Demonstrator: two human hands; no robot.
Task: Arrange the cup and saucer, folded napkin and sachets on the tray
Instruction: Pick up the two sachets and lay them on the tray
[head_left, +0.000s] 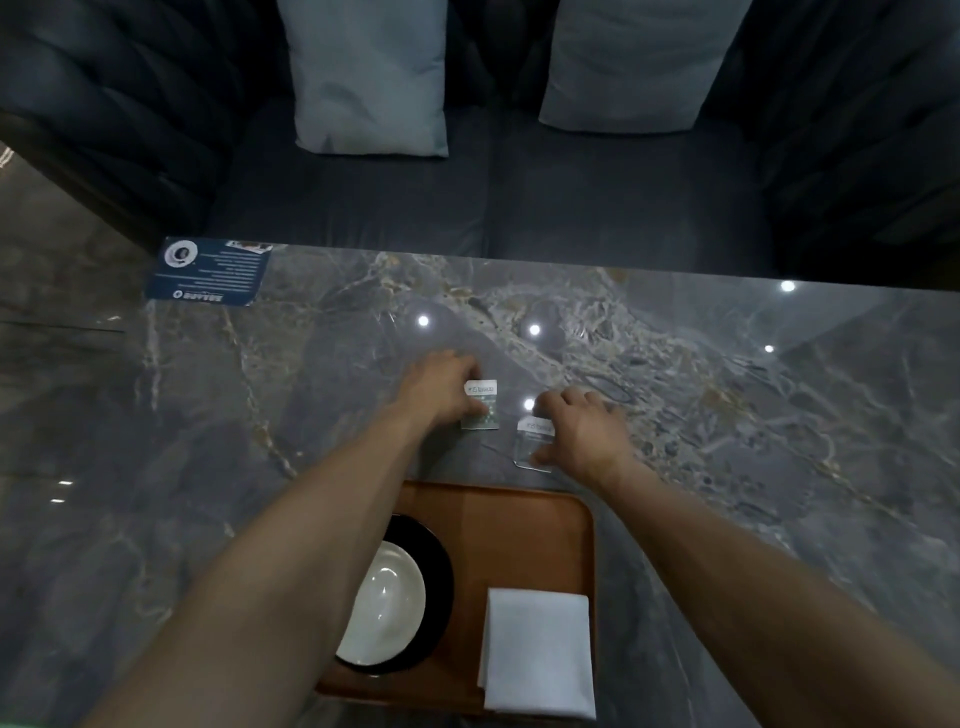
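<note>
Mid-frame on the marble bench (208, 415), your left hand (441, 387) pinches a green-printed sachet (480, 405); your right hand (582, 431) pinches a pale sachet (534, 441). Their lettering is too blurred to read. Below, the tray (519, 535) holds saucer (434, 571), cup (384, 603) and folded napkin (537, 652).

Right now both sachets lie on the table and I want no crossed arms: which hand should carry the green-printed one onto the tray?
Left. The left hand already touches the green-printed sachet; the right hand is on the clear sachet. The tray lies just behind both.
</note>
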